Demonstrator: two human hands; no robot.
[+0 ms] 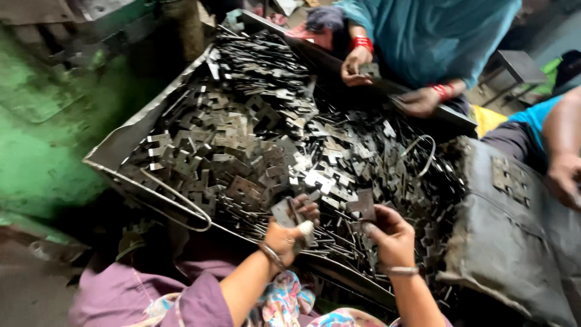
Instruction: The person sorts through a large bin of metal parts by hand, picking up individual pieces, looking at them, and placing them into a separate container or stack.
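Note:
My left hand grips a small flat metal plate at the near edge of a big metal tray. My right hand pinches another flat metal plate just to the right of it. Both hands hover over a heap of stamped grey metal plates and thin rods that fills the tray. A bangle sits on each of my wrists.
A person in teal across the tray handles plates with both hands. Another person's arm rests at the right over a dirty grey sack bearing some plates. A green machine body stands left. A wire handle loops off the tray.

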